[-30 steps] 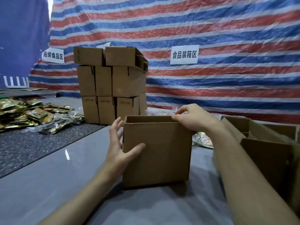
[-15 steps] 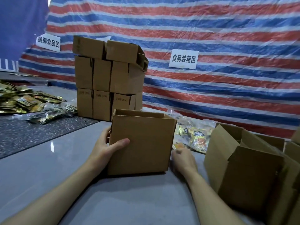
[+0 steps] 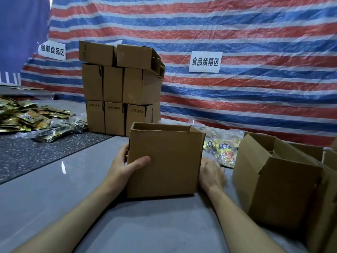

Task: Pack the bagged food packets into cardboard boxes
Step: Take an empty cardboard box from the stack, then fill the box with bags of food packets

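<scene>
An open-topped cardboard box stands upright on the grey table in front of me. My left hand grips its left edge, thumb across the front face and fingers round the side. My right hand lies low against the box's right side, blurred, with loose fingers and nothing seen in it. Just beyond that hand, clear bags of yellow food packets lie on the table. The inside of the box is hidden.
A second open cardboard box lies tipped at the right. A stack of closed boxes stands behind. Loose gold packets are heaped on a dark speckled mat at left. A striped tarp closes the back.
My right hand came off the box's top rim and dropped to its lower right side. The box shifted slightly left, uncovering the bagged packets. My left hand closed round the box's left edge.
</scene>
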`<act>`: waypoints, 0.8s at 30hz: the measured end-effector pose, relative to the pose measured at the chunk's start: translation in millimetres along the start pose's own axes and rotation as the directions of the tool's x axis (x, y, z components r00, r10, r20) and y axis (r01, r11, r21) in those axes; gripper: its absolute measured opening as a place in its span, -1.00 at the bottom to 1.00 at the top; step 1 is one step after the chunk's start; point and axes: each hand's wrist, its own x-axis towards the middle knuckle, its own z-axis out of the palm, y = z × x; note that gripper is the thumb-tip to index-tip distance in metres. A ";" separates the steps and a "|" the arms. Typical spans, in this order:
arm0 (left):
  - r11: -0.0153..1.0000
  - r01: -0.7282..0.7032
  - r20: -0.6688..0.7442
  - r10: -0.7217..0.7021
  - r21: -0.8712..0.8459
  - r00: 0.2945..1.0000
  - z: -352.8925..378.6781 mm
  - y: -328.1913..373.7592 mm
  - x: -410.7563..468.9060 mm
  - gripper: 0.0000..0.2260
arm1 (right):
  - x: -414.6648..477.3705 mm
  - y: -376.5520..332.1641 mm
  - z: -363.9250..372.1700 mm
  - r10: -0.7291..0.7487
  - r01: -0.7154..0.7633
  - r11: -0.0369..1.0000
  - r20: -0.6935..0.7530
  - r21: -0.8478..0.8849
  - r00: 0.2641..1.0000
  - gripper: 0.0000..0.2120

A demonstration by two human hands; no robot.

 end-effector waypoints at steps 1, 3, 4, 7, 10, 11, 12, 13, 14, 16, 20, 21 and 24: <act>1.000 0.002 0.010 -0.002 -0.003 1.000 0.2 -0.3 0.0 -0.11 | 0.7 -0.6 -2.7 0.000 0.005 0.998 -0.076 0.067 0.997 -0.71; 1.000 0.001 0.036 -0.001 0.001 0.999 0.9 -1.3 0.6 -0.22 | 3.9 -5.8 -10.5 0.019 0.029 0.971 -0.196 0.239 0.980 -0.65; 1.000 -0.003 0.046 0.003 0.001 0.999 0.9 -1.6 0.8 -0.26 | 5.8 -10.7 -15.9 0.038 0.042 0.940 -0.227 0.337 0.973 -0.61; 1.000 -0.020 0.065 0.021 -0.010 0.998 0.7 -2.7 0.3 -0.35 | 10.1 -26.8 -35.6 0.103 0.066 0.875 -0.318 0.480 0.942 -0.53; 0.999 -0.032 0.083 0.033 -0.009 0.996 1.0 -2.2 -1.1 -0.40 | 13.2 -43.0 -49.3 0.134 0.106 0.811 -0.359 0.576 0.924 -0.49; 0.999 -0.036 0.086 0.037 -0.011 0.996 0.6 -2.1 -1.2 -0.40 | 13.6 -47.8 -54.0 0.149 0.111 0.782 -0.357 0.613 0.922 -0.49; 0.999 -0.037 0.087 0.038 -0.012 0.995 0.4 -1.7 -1.3 -0.40 | 14.1 -51.8 -59.2 0.159 0.111 0.754 -0.344 0.647 0.926 -0.48; 0.999 -0.037 0.090 0.038 -0.010 0.995 0.2 -0.9 -1.8 -0.38 | 14.5 -55.4 -65.5 0.159 0.104 0.732 -0.318 0.673 0.935 -0.48; 0.999 -0.037 0.097 0.037 -0.004 0.995 -0.1 -0.5 -2.3 -0.37 | 14.3 -58.6 -73.6 0.145 0.097 0.725 -0.289 0.682 0.946 -0.49; 0.999 -0.036 0.112 0.034 0.011 0.993 0.1 -0.2 -3.5 -0.34 | 15.0 -62.0 -93.4 0.078 0.083 0.757 -0.215 0.648 0.973 -0.49; 0.999 -0.034 0.114 0.031 0.029 0.993 1.5 2.3 -5.0 -0.14 | 18.9 -61.6 -125.2 -0.051 0.062 0.809 -0.035 0.585 0.998 -0.67; 0.999 -0.033 0.124 0.028 0.036 0.992 1.8 3.1 -5.6 -0.13 | 19.4 -61.8 -129.2 -0.064 0.078 0.829 -0.044 0.553 0.997 -0.72; 0.999 -0.023 0.165 0.017 0.032 0.986 2.3 3.6 -7.0 -0.32 | 15.0 -68.4 -139.4 -0.050 0.126 0.856 -0.162 0.502 0.985 -0.75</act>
